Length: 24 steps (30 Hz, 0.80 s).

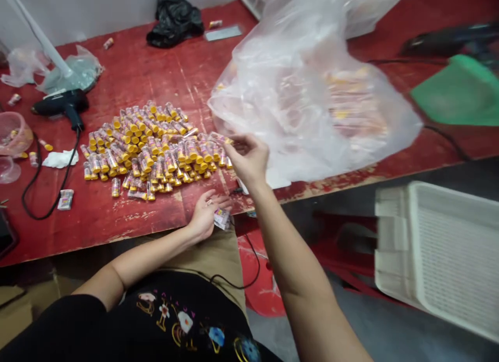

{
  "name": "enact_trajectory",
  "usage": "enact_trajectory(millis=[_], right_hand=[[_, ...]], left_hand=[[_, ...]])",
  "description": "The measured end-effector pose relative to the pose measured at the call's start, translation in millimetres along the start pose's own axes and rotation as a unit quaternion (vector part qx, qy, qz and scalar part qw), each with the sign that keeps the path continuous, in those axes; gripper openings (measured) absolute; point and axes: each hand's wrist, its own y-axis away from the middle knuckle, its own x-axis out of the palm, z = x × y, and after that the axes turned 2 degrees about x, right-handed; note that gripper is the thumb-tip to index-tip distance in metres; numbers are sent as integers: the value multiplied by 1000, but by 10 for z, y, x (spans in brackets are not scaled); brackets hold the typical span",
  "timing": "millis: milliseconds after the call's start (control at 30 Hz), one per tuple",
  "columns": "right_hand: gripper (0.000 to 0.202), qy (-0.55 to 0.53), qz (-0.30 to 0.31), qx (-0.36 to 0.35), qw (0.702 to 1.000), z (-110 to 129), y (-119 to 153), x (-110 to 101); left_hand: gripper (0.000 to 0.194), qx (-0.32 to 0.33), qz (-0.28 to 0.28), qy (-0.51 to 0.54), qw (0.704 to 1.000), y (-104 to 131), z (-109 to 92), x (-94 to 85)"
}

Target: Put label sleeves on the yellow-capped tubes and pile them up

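Note:
Pinched between the thumb and fingers of my right hand (249,155) is a small clear tube with a yellow cap (221,138), at the right side of a heap of similar tubes (148,143). My left hand (205,216) is turned palm up at the table's front edge, its fingers loosely stretched. A small clear packet with a printed label (222,219) lies in that hand; how firmly it is gripped I cannot tell. Just right of my right hand spreads a large translucent plastic bag (288,91) with more yellow-capped tubes inside.
A black heat gun (64,104) with a looping cord lies left on the red table (128,65). Beside it are a pink bowl (15,136) and a white tissue (60,159). A black bag (173,18) sits behind, green plastic (460,94) at right. Below right stands a white basket (393,237).

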Motion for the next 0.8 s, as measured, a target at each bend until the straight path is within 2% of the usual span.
enact_trajectory(millis=[67, 133, 200, 267, 367, 433, 533, 600, 667, 733, 767, 800], right_hand=[[20, 55, 34, -14, 998, -65, 11, 267], [24, 72, 59, -27, 995, -63, 125, 293], [23, 45, 53, -25, 997, -6, 312, 118], [24, 20, 53, 6, 998, 77, 531, -140], [31, 14, 111, 89, 990, 182, 849, -415], [34, -7, 121, 115, 986, 219, 1016, -470], [32, -9, 63, 100, 993, 234, 1127, -500], [30, 15, 67, 87, 994, 212, 1059, -596], [27, 52, 65, 61, 995, 136, 831, -783], [24, 115, -5, 22, 993, -9, 434, -1022], [23, 156, -57, 2, 986, -102, 188, -1137], [21, 191, -80, -7, 978, -201, -69, -1234]], left_hand=[[50, 9, -6, 17, 1000, 5, -2, -95], [49, 37, 2, 11, 999, 3, -78, -139], [54, 65, 42, 4, 997, -6, -201, -131], [63, 71, 103, 10, 992, -13, -328, -83], [66, 58, 173, 13, 983, -1, -449, 14], [61, 60, 192, -5, 980, 17, -462, 56], [51, 60, 159, -41, 985, 13, -421, 72], [49, 65, 97, -63, 991, -9, -403, 78], [52, 84, 42, -73, 993, -23, -415, 101], [55, 108, 22, -73, 991, -8, -451, 134], [56, 114, 25, -77, 990, 12, -471, 150], [56, 114, 29, -84, 989, 38, -488, 161]])
